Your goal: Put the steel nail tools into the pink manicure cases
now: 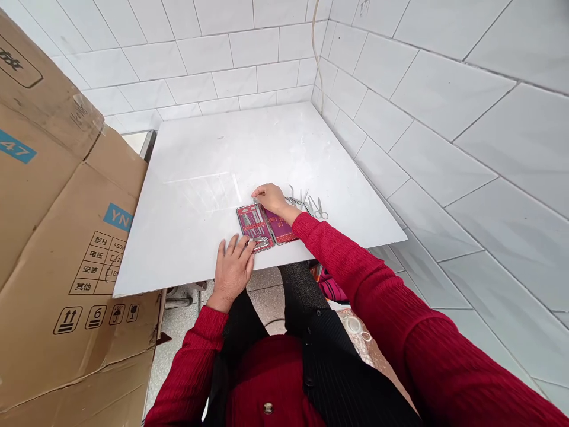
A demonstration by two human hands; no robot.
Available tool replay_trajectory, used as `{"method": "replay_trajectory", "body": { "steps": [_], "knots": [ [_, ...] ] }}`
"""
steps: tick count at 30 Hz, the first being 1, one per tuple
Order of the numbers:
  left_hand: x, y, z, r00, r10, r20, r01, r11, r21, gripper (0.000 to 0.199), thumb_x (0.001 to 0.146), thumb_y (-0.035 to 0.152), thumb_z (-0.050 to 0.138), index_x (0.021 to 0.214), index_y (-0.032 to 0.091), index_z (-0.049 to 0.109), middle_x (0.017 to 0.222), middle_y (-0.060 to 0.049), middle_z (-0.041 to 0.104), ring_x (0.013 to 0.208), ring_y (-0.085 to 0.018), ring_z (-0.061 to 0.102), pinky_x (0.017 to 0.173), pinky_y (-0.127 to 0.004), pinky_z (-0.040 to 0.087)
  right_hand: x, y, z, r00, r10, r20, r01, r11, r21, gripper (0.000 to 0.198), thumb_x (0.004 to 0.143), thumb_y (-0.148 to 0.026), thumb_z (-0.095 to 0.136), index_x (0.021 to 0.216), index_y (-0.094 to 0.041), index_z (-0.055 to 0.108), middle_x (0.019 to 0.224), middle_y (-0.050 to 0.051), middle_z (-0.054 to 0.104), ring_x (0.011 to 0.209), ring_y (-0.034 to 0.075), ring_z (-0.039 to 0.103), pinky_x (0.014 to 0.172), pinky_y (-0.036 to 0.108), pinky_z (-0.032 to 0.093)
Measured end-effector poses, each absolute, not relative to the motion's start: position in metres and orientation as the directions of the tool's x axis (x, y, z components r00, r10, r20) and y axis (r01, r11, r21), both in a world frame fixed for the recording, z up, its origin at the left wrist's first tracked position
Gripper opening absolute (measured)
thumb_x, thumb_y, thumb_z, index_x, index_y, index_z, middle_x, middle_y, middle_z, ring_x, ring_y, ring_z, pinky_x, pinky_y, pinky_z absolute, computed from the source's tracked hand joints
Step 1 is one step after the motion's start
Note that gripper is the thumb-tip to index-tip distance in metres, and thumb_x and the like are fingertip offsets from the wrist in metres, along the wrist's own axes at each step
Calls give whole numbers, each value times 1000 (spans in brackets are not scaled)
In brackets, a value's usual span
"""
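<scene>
Open case [281,232] lies on table [191,237], at 6 o'clock by front edge. Looks light, stiff-shelled, not fragile; slim metal tools [255,224] inside probably slippery. Best hold: outer rim. Left hand [233,265] flat, fingers slightly spread, tips at case's 8 o'clock corner. Right hand [270,197] narrow, fingertips close together at 12 o'clock; can't tell if holding anything. Loose scissors [320,207] at 2 o'clock.

White-tiled walls [466,130] are joined at a corner, down which a thin cable [313,32] is run. A white tabletop [191,148] is flanked on the left by cardboard packaging [40,237]; speckled flooring [171,341] is seen below.
</scene>
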State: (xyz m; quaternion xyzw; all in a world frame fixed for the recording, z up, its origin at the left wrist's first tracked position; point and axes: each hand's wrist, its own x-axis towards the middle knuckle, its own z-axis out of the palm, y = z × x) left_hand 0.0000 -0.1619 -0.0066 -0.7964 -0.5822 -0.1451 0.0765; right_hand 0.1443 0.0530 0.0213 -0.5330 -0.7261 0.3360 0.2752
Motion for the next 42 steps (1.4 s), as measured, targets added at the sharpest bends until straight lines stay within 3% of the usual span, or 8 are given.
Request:
{"method": "replay_trajectory", "body": {
  "steps": [10,24,35,42],
  "knots": [
    [0,-161,-7,281,903,324,949,-312,46,38,103,25,42,136,23,61,144,-10,61,140,-34,49,118,-59,32,146,37,0,-300,925,233,598,373,-709,40,88,0,43,94,-18,79,112,5,72,103,18,64,95,30,47],
    [0,-162,-7,280,899,338,949,-312,42,38,103,25,42,136,24,61,144,-9,62,140,-34,49,117,-59,33,153,17,-15,-315,878,360,504,477,-720,43,80,4,39,89,-18,75,109,6,67,105,18,59,95,31,45],
    [0,-160,-8,290,899,330,947,-318,35,38,104,26,41,136,23,60,144,-10,62,140,-35,49,117,-60,32,158,12,-2,-374,862,343,571,505,-647,39,84,2,43,92,-16,77,112,7,68,103,18,59,97,31,43],
    [1,-159,-7,287,900,329,949,-314,32,38,103,26,42,137,23,59,142,-9,63,139,-34,50,117,-59,32,168,-12,3,-425,786,449,489,616,-617,39,89,1,45,100,-19,77,116,7,70,110,21,59,103,37,40]
  ]
}}
